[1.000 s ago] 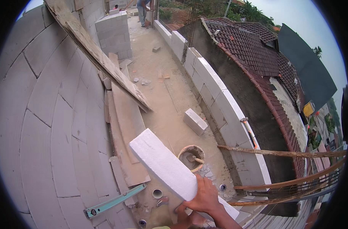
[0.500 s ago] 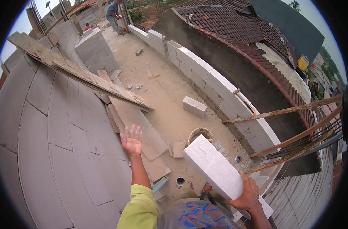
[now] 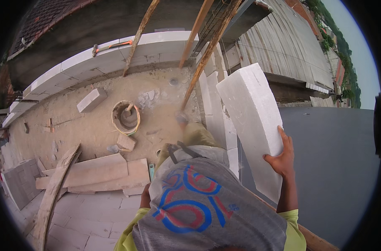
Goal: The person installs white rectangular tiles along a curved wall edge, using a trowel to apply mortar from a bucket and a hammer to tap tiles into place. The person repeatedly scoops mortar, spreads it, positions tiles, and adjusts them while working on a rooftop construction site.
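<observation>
Right hand grips pale-grey, rectangular masonry block at 1 long narrow side; left hand hidden, grip unknown. Probably heavy, rigid, chip-prone: best held mid-length, 2 hands.

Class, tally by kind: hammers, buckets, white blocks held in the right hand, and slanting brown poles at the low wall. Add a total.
Hammer: 1
Bucket: 1
White block in the right hand: 1
Slanting brown poles: 3
Total: 6

floor: dusty, tan | pale block | round bucket | slab piece beside bucket | pale broken chips near bucket
</observation>
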`<move>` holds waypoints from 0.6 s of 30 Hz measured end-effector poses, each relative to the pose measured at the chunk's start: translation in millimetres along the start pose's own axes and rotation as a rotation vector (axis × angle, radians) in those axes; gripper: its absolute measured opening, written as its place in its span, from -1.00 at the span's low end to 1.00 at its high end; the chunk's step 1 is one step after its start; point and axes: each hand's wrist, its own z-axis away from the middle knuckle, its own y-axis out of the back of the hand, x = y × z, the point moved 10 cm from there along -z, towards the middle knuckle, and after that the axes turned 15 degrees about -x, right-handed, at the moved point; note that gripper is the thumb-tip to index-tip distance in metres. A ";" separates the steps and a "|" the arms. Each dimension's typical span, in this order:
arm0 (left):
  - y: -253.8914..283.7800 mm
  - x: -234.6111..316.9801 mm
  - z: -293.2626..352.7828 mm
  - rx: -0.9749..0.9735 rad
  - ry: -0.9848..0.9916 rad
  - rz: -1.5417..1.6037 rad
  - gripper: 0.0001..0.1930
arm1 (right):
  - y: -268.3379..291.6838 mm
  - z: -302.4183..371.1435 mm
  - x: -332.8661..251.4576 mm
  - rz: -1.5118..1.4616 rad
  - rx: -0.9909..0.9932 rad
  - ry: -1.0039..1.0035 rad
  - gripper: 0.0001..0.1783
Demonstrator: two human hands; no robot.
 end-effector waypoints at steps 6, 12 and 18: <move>197.7 130.2 38.3 0.671 0.216 0.364 -0.44 | 4.3 -68.0 79.4 -0.184 0.054 -0.355 0.27; 302.5 304.7 117.5 0.847 0.021 0.183 -0.30 | -49.1 -233.2 126.2 -0.133 -0.030 -0.395 0.24; 241.9 308.8 182.0 0.849 0.334 0.131 -0.22 | -109.0 -363.1 133.9 -0.183 -0.022 -0.327 0.25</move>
